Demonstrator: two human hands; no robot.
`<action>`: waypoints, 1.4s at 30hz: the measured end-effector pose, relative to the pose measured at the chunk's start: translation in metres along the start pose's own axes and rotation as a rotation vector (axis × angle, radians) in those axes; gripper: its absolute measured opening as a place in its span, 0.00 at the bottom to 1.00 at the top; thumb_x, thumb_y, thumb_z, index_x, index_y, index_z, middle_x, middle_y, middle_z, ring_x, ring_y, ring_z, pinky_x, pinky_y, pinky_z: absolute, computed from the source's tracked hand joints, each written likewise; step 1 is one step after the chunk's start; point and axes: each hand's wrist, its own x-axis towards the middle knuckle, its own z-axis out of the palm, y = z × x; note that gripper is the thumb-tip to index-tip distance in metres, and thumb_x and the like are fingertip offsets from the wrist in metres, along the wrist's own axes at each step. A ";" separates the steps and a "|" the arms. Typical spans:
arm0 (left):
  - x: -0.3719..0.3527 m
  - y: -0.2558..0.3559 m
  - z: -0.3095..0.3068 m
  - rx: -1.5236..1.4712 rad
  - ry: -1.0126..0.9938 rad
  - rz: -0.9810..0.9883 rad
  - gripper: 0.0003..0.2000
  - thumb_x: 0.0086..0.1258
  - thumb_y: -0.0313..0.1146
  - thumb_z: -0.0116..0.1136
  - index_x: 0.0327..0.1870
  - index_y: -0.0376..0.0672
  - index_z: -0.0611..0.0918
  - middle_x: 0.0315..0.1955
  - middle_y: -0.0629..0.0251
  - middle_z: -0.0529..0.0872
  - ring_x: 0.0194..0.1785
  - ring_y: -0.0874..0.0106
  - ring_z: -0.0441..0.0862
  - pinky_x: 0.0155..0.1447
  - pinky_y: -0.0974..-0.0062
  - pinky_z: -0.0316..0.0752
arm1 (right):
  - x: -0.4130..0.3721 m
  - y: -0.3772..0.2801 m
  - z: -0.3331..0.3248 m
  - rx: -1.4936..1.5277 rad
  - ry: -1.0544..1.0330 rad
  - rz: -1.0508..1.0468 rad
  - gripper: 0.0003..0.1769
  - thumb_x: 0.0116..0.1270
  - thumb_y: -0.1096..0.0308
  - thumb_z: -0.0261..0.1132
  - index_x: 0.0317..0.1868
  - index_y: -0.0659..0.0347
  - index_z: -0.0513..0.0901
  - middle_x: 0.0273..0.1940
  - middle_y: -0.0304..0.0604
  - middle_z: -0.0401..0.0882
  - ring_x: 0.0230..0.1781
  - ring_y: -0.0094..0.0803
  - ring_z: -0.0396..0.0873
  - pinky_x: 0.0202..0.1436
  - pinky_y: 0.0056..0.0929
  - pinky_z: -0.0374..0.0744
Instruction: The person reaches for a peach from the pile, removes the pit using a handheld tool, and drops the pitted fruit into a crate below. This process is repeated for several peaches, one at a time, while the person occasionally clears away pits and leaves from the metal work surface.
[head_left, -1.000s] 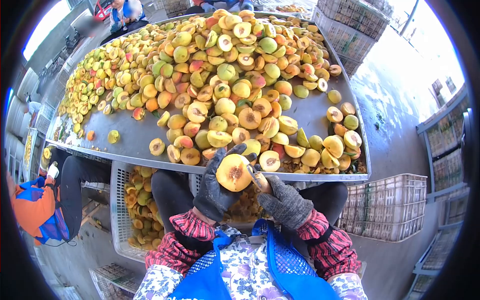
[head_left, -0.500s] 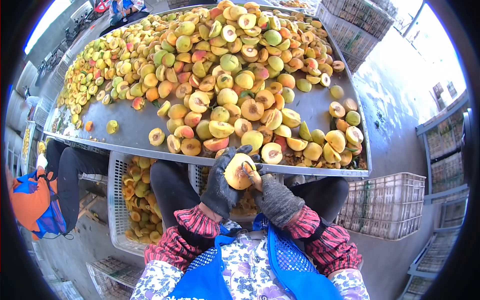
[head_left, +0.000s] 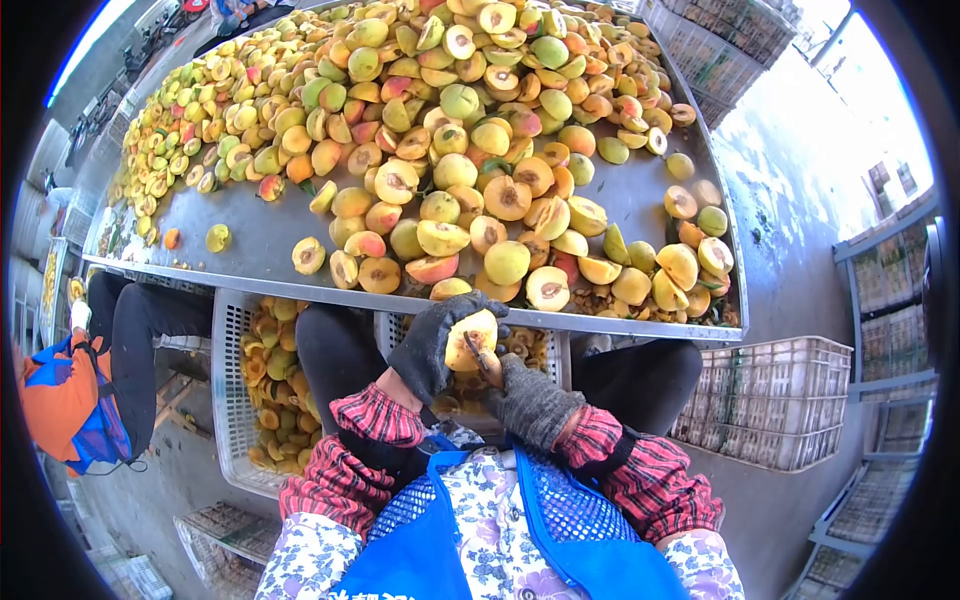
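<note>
My left hand (head_left: 425, 348), in a dark glove, is closed around a yellow peach half (head_left: 472, 338), its cut face turned up. In my right hand (head_left: 538, 402), in a grey knit glove, is a small pitting tool (head_left: 488, 366) with a wooden handle and a dark metal end. The metal end lies against the middle of the cut face. Both hands are just below the table's near edge, over a crate (head_left: 386, 335) of fruit pieces between my knees. Beyond them, a large heap of halved peaches (head_left: 396, 181) covers much of the metal table (head_left: 265, 245).
A white crate (head_left: 228, 400) full of peach halves stands by my left leg. To the right is another white crate (head_left: 770, 400), with stacked crates (head_left: 715, 45) behind the table. A person in an orange and blue top (head_left: 62, 400) sits at the left; another person (head_left: 235, 14) is across the table.
Both hands have moved slightly down and left, away from the table edge, with the peach half and tool. The tool's metal end now lies across the cut face at a different angle.
</note>
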 end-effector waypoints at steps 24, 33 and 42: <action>-0.017 -0.036 0.010 0.157 0.281 0.123 0.11 0.63 0.26 0.50 0.45 0.33 0.78 0.44 0.56 0.81 0.49 0.70 0.77 0.57 0.73 0.70 | 0.000 0.021 0.000 0.298 -0.175 -0.551 0.10 0.63 0.64 0.56 0.38 0.63 0.73 0.20 0.38 0.69 0.17 0.26 0.70 0.18 0.24 0.68; -0.010 -0.023 0.035 -0.045 0.463 0.193 0.13 0.67 0.28 0.45 0.49 0.34 0.76 0.46 0.57 0.80 0.50 0.71 0.76 0.57 0.73 0.69 | -0.013 0.027 0.002 1.012 -0.302 -0.133 0.09 0.63 0.66 0.57 0.37 0.64 0.73 0.19 0.36 0.69 0.14 0.21 0.68 0.14 0.18 0.64; -0.112 0.047 -0.112 0.920 1.120 0.086 0.10 0.62 0.27 0.55 0.43 0.39 0.80 0.40 0.60 0.81 0.44 0.68 0.78 0.49 0.72 0.72 | -0.004 0.089 0.011 0.425 -0.107 -0.158 0.20 0.49 0.75 0.63 0.46 0.55 0.76 0.26 0.43 0.71 0.23 0.38 0.73 0.25 0.31 0.71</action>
